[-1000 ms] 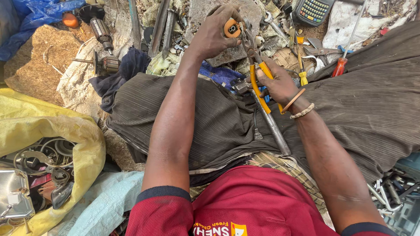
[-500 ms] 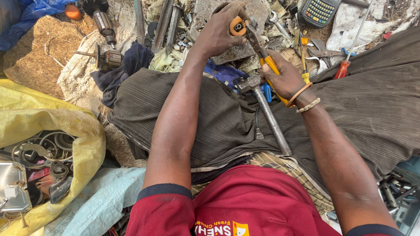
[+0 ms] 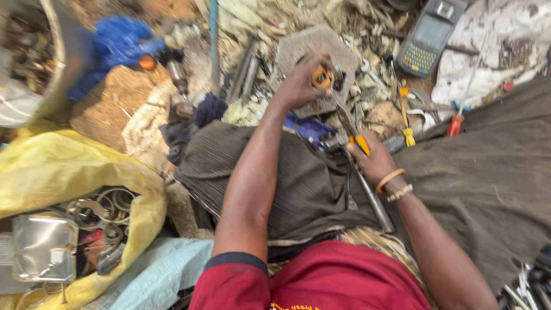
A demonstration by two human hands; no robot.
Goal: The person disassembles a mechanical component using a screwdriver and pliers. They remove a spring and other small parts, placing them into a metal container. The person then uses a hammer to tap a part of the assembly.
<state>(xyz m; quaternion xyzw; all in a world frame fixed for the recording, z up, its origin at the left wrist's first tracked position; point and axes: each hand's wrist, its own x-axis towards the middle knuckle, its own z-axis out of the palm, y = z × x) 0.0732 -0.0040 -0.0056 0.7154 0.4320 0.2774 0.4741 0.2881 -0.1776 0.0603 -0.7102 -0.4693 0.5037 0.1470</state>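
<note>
My left hand (image 3: 301, 86) is closed around a small orange round part (image 3: 321, 77), held over a flat grey metal plate (image 3: 313, 49). My right hand (image 3: 373, 161) grips pliers with orange handles (image 3: 353, 129), whose jaws reach up toward the orange part. A long grey metal rod (image 3: 373, 201) lies under my right wrist across my lap. Both forearms stretch out over dark striped cloth (image 3: 298, 189) covering my legs. The frame is blurred.
A yellow sack (image 3: 69, 166) at left holds metal rings and scrap. A hand-held keypad device (image 3: 427, 40) lies at top right, with a red-handled screwdriver (image 3: 459, 117) and a yellow-handled one (image 3: 407, 126) near it. Blue cloth (image 3: 117, 43) sits at top left.
The camera has tilted so the scene sits lower and further right in view. My hands stay on the orange part and the pliers, the right hand drawn slightly closer.
</note>
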